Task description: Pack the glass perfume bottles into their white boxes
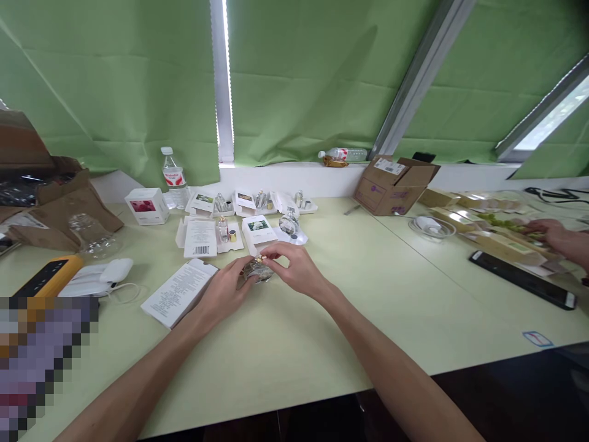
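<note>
Between my two hands, just above the table, is a clear glass perfume bottle with a gold neck. My left hand is closed around the bottle's left side. At the top, the fingers of my right hand pinch the gold neck; whether a cap is in them I cannot tell. Left of my left hand lies a white printed carton. Just beyond my hands are a white box with a green floral picture, a box with a barcode, and a small bottle with a gold collar.
Several more opened boxes and bottles line the back. A water bottle stands beside a pink-pictured box. A cardboard box sits back right, with a black phone nearer. Another person's hand reaches over yellowish packages at right.
</note>
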`<move>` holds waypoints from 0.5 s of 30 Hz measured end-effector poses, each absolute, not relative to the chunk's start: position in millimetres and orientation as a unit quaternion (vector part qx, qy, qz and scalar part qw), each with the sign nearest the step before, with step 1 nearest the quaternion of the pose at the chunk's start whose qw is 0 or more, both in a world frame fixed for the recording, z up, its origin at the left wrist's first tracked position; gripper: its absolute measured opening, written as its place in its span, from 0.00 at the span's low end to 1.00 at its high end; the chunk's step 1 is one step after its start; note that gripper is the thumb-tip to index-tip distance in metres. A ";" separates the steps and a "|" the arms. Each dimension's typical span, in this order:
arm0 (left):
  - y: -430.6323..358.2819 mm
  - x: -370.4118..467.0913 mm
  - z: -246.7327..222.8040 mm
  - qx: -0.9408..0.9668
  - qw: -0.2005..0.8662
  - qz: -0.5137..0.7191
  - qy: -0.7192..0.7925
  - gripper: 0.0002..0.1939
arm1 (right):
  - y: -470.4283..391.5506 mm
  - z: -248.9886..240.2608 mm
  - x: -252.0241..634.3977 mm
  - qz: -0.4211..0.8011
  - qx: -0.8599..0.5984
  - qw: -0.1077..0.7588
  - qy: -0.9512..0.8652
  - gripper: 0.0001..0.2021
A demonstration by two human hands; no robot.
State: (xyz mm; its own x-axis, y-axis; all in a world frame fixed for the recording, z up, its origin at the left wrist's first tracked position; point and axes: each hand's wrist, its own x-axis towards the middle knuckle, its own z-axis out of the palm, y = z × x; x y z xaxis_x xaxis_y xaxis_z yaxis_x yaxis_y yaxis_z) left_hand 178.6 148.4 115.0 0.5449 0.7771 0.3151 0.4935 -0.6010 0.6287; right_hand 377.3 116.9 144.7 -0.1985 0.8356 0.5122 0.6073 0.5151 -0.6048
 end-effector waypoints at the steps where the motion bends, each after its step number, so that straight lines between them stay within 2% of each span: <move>1: 148.3 178.5 115.4 0.845 0.243 0.292 0.375 0.18 | 116.8 144.7 376.9 0.137 -0.473 0.422 -0.761 0.08; 7: 148.2 177.4 116.6 0.849 0.246 0.283 0.373 0.18 | 116.9 142.1 376.0 0.141 -0.480 0.442 -0.745 0.13; 15: 148.3 176.8 116.6 0.852 0.238 0.288 0.367 0.18 | 117.5 141.5 374.0 0.138 -0.471 0.457 -0.742 0.11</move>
State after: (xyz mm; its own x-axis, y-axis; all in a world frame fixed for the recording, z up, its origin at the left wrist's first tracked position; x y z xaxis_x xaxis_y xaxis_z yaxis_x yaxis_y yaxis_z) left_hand 176.8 148.3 116.6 0.5647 0.7623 0.3162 0.4883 -0.6175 0.6166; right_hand 374.0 117.5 141.5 -0.1394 0.8247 0.5481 0.5720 0.5188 -0.6353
